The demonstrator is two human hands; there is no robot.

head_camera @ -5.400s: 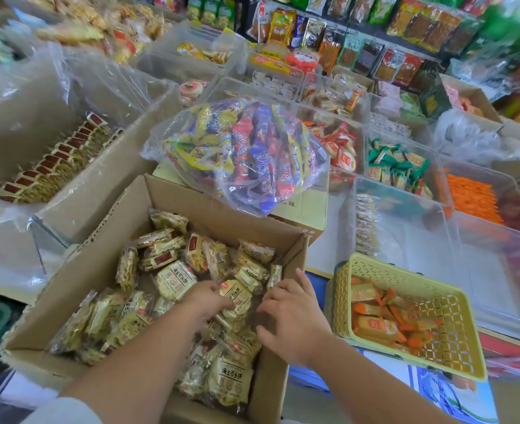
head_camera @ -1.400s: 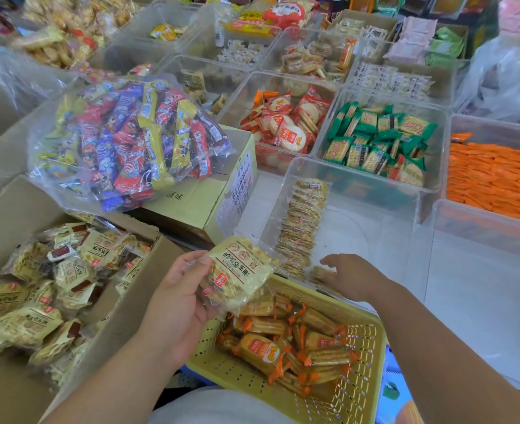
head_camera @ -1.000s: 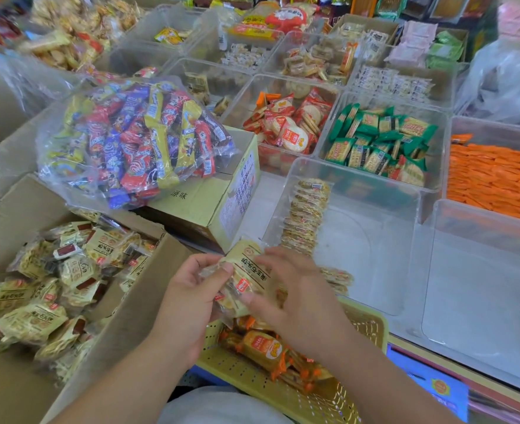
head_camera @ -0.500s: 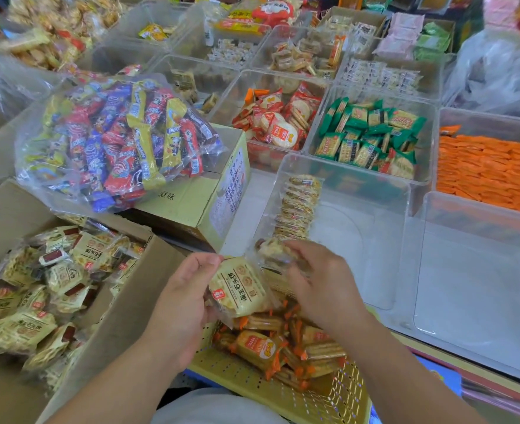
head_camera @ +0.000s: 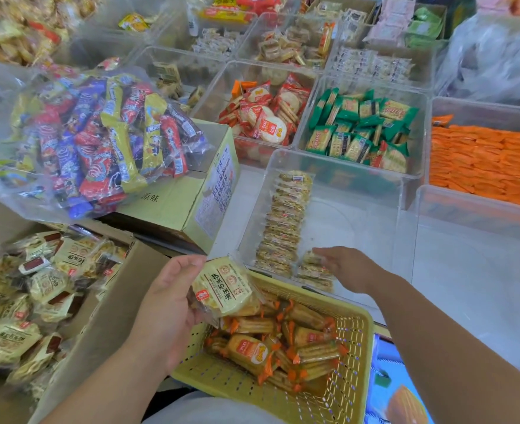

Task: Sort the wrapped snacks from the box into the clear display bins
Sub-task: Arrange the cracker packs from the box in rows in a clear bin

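While my left grip (head_camera: 167, 307) clamps a pale yellow wrapped snack (head_camera: 222, 290) with a red logo and dark lettering above the yellow basket (head_camera: 355, 347), my right grip (head_camera: 348, 267) reaches into the clear bin (head_camera: 344, 228). It touches a second pack (head_camera: 312, 259) beside the standing row (head_camera: 286, 221); blur hides whether it pinches. The cardboard box (head_camera: 124, 301) sits left.

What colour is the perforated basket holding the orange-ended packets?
Pale yellow; the basket shows best in the head view.

Your only camera sits on your head, facing forward and down. The clear bin (head_camera: 359, 240) lies close below.
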